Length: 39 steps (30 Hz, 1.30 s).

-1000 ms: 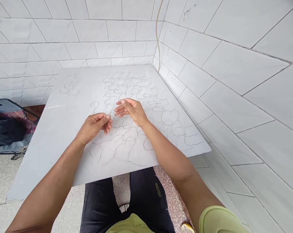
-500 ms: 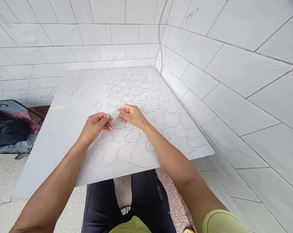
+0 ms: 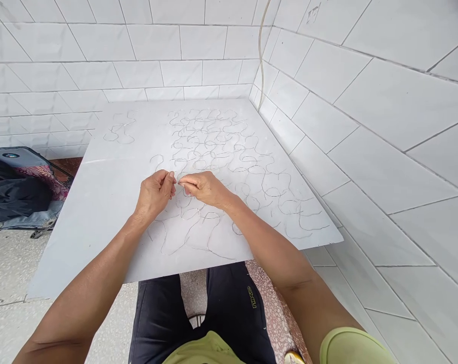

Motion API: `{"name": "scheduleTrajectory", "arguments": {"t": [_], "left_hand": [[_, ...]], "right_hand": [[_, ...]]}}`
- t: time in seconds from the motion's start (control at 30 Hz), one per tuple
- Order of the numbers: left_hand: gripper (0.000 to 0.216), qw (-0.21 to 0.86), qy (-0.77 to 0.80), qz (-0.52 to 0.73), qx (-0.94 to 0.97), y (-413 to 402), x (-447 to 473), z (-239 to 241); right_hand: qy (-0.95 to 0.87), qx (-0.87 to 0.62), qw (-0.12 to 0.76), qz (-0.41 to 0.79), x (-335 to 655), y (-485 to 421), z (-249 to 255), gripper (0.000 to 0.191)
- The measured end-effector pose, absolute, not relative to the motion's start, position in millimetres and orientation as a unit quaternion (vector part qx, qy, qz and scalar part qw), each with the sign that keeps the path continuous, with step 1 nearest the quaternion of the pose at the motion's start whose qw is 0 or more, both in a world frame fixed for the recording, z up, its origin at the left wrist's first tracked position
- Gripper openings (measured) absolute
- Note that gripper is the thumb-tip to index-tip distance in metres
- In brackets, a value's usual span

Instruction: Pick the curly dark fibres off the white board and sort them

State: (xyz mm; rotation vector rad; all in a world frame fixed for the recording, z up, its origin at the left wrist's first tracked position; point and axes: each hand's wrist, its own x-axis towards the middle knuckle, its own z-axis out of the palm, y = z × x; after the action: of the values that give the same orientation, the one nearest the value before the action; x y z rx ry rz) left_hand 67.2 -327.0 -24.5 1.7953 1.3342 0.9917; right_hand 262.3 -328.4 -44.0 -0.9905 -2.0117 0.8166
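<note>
A white board (image 3: 99, 202) rests over my lap, covered with several thin bent wire pieces (image 3: 229, 146). My left hand (image 3: 155, 194) and my right hand (image 3: 204, 187) meet fingertip to fingertip over the board's middle. Both are closed in a pinch on one thin wire (image 3: 177, 183) that runs between them. More curved wires lie on the board right under and in front of both hands. A small separate group of wires (image 3: 118, 132) sits at the board's far left.
White tiled walls close in behind and on the right, with a thin cord (image 3: 262, 55) hanging in the corner. A dark bag with cloth (image 3: 18, 189) lies on the floor at the left. My dark trousers (image 3: 213, 313) show below the board.
My right hand, open and raised a second ago, has dropped, closed and come left to meet my left hand at the wire. The view has shifted a little.
</note>
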Motion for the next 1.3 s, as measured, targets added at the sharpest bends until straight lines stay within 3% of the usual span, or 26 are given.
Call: {"name": "scheduleTrajectory", "arguments": {"t": [0.3, 0.47, 0.7, 1.17, 1.3], "left_hand": [[0.035, 0.323, 0.524, 0.305, 0.726, -324.1, 63.5, -24.4], [0.035, 0.332, 0.527, 0.298, 0.723, -324.2, 64.2, -22.8], [0.034, 0.368, 0.521, 0.280, 0.717, -321.6, 61.2, -19.4], [0.043, 0.458, 0.485, 0.367, 0.648, -323.1, 62.6, -19.2], [0.030, 0.476, 0.465, 0.363, 0.652, -324.3, 64.6, -19.6]], "right_hand": [[-0.778, -0.426, 0.335, 0.318, 268.4, -326.0, -45.1, 0.016], [-0.778, -0.429, 0.321, 0.327, 270.3, -327.3, -40.9, 0.021], [-0.768, -0.440, 0.348, 0.308, 266.0, -325.0, -48.2, 0.023], [-0.672, -0.465, 0.445, 0.366, 261.3, -326.7, -42.1, 0.026], [-0.639, -0.475, 0.475, 0.375, 258.0, -325.8, -44.2, 0.026]]}}
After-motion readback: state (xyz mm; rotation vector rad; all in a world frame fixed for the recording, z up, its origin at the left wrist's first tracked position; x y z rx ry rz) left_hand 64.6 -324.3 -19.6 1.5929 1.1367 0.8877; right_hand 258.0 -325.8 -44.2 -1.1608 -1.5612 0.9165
